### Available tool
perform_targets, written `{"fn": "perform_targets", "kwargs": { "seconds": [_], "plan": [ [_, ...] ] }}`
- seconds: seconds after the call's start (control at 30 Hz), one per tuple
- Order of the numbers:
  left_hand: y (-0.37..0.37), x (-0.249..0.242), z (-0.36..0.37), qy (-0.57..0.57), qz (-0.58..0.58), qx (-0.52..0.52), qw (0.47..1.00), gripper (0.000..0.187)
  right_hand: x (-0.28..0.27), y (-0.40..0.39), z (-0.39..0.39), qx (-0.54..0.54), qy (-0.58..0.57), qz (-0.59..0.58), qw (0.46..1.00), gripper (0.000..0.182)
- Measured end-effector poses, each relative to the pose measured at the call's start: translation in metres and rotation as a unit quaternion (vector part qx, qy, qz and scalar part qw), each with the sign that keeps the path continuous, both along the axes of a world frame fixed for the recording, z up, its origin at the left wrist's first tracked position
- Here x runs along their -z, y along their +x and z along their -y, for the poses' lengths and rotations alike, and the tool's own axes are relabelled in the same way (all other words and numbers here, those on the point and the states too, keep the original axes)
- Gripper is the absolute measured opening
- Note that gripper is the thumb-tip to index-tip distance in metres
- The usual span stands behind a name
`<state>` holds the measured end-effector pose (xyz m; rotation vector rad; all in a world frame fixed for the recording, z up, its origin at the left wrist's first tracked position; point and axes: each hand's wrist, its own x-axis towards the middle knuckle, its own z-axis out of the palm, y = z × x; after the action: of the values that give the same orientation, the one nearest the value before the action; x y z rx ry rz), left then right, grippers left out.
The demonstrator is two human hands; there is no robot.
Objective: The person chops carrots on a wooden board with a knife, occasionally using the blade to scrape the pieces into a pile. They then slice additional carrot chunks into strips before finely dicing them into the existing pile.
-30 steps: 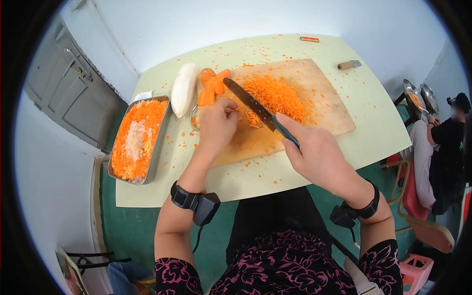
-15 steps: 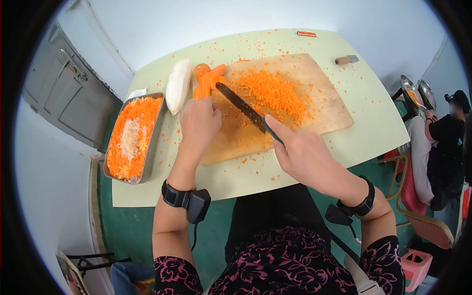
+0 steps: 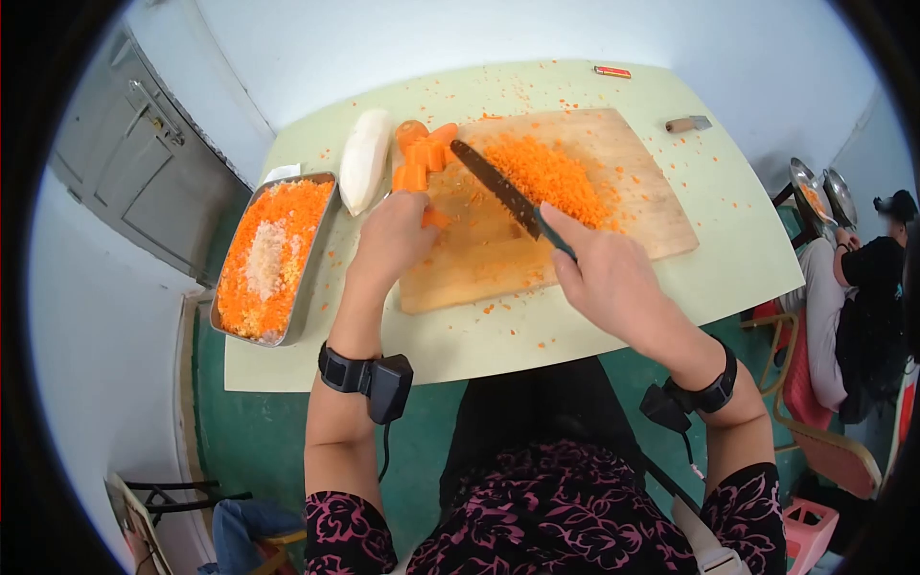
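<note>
My right hand (image 3: 609, 273) is wrapped round the green handle of a kitchen knife (image 3: 494, 185). Its dark blade, flecked with carrot bits, slants up and left over the cutting board (image 3: 661, 218). To the right of the blade lies a heap of finely chopped carrot (image 3: 556, 182). My left hand (image 3: 395, 235) is closed at the board's left side, with a small carrot piece (image 3: 436, 218) at its fingertips. Just beyond that hand are several larger carrot chunks (image 3: 422, 158). A peeled white radish (image 3: 365, 163) lies left of them.
A metal tray (image 3: 314, 257) of chopped carrot with a pale minced heap stands at the table's left. A wooden-handled blade (image 3: 685, 125) and a red lighter (image 3: 612, 72) lie toward the back right. Another person (image 3: 867, 287) sits at right near pans.
A small carrot piece now shows at my left fingertips; before, none was visible there. The view has shifted slightly. My right hand still holds the knife.
</note>
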<state>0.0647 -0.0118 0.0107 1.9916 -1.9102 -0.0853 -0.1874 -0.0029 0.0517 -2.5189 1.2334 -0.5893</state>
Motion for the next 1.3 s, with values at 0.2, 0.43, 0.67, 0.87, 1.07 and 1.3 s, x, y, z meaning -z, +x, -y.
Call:
{"fn": "perform_targets", "kwargs": {
  "seconds": [0.2, 0.43, 0.67, 0.87, 1.07, 1.3],
  "plan": [
    [-0.011, -0.003, 0.007, 0.011, -0.084, 0.009, 0.996, 0.026, -0.001, -0.004, 0.001, -0.030, -0.040, 0.045, 0.998, 0.044],
    [-0.038, 0.007, 0.006, -0.041, -0.129, 0.056, 0.989, 0.016, -0.005, -0.004, 0.002, -0.021, -0.033, 0.017, 0.999, 0.044],
    [-0.043, 0.018, 0.003, -0.134, -0.077, 0.201, 0.967, 0.020, 0.003, -0.017, 0.011, -0.020, -0.007, 0.039, 0.999, 0.041],
    [-0.060, 0.013, -0.004, -0.135, -0.044, 0.119, 0.983, 0.018, 0.003, -0.027, 0.016, -0.065, -0.001, 0.042, 0.997, 0.041],
    [-0.065, 0.021, 0.000, -0.143, -0.034, 0.095, 0.985, 0.018, 0.004, -0.031, 0.026, -0.080, -0.003, 0.026, 0.996, 0.040],
    [-0.061, 0.014, -0.013, -0.121, -0.023, 0.128, 0.984, 0.015, -0.004, -0.038, 0.025, -0.100, -0.021, -0.002, 0.995, 0.047]
  ]
}}
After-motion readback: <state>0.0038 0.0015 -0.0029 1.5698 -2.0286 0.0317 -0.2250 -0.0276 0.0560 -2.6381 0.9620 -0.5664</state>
